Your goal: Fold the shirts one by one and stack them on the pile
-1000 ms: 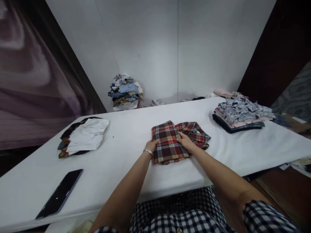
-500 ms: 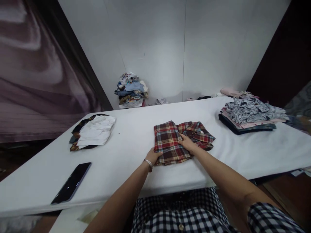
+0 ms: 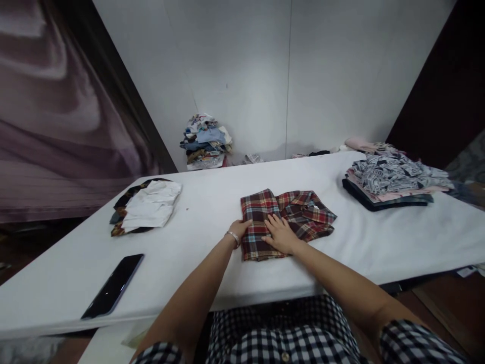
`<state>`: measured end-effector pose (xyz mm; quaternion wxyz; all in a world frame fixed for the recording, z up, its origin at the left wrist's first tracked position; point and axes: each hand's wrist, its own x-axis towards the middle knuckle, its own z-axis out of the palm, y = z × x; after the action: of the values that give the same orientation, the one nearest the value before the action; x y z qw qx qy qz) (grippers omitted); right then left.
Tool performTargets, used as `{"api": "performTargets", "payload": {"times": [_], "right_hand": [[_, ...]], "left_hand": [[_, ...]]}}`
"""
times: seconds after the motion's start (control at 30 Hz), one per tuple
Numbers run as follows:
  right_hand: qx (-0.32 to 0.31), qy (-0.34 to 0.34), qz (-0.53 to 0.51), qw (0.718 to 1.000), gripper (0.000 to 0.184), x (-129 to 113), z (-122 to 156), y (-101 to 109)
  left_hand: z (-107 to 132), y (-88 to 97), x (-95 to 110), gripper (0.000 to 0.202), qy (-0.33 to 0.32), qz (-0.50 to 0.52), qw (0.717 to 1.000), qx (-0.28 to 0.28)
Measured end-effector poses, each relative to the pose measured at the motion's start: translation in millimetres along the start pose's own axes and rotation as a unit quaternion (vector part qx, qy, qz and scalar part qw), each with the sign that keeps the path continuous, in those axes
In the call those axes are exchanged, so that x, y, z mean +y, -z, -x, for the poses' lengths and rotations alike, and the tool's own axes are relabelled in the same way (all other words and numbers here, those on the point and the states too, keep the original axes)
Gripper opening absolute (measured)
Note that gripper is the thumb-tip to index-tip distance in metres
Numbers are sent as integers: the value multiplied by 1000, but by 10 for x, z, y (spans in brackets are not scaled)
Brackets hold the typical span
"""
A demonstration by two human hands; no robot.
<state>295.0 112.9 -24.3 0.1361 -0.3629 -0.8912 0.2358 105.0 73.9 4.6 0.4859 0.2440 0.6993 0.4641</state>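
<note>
Crease risk in shirt (image 3: 292, 210) from uneven push: splayed fingers, right hand (image 3: 282, 237); can't tell grip, left hand (image 3: 239, 229) at 9 o'clock.

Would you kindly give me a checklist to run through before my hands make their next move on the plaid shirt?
1. Right hand on the plaid shirt: ok, spread on top.
2. Left hand touching it: ok, at its left edge.
3. Shirt's underside smooth: cannot tell, hidden.
4. Right-hand clothes stack apart from the shirt: ok.
5. Phone well back from the table's front edge: not ok, its near end lies close to it.
</note>
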Motion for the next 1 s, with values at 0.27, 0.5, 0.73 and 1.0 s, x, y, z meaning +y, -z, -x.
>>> {"api": "performTargets", "payload": {"times": [0.27,0.5,0.73,1.0], "right_hand": [[-51,57,-46,996,65,2,68,195],[18,-10,-116,993,62,-3,482,183],[92,-127,-142,977,61,151,426,264],[28,-115,-16,993,36,85,245,372]], "left_hand": [[284,3,-327,12,-20,66,996,49],[491,158,-450,23,62,135,989,-1],[407,227,-290,34,109,105,987,-46],[417,275,-304,33,103,29,994,-37]]}}
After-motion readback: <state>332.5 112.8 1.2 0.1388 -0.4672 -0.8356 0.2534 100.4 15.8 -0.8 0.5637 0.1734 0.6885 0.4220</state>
